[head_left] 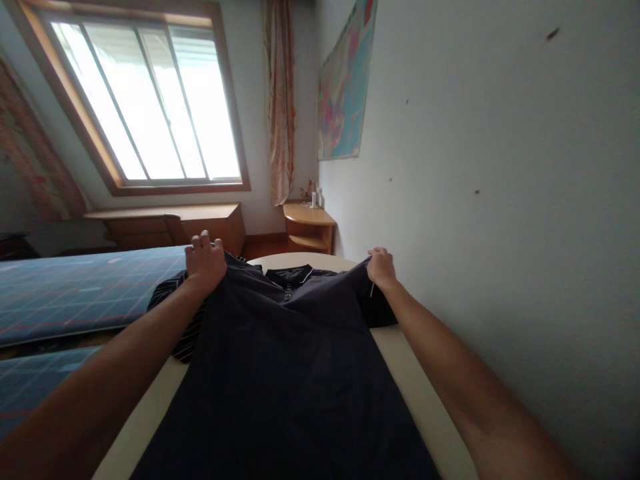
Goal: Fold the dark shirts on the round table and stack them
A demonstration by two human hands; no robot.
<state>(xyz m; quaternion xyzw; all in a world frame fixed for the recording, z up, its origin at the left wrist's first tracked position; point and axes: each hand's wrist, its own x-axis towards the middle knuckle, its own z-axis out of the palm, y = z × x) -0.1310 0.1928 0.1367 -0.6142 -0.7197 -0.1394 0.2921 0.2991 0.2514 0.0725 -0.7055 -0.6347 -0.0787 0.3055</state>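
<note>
A dark polo shirt point(300, 360) is spread out in front of me, its collar and buttoned placket at the far end. My left hand point(206, 260) pinches the shirt near its left shoulder. At the right shoulder or sleeve, my right hand point(381, 267) grips the cloth, so the fabric is drawn taut between both hands. Under the shirt lies a cream-coloured surface point(407, 373) with a rounded far end. A black striped cloth point(167, 288) shows beside and below my left forearm, partly covered by the shirt.
A bed with a blue checked cover point(90, 287) is on the left. The white wall point(480, 167) runs close along the right. Beyond stand a wooden desk point(200, 212) beneath the window and a small corner shelf point(310, 215) holding small items. A map point(345, 87) hangs on the wall.
</note>
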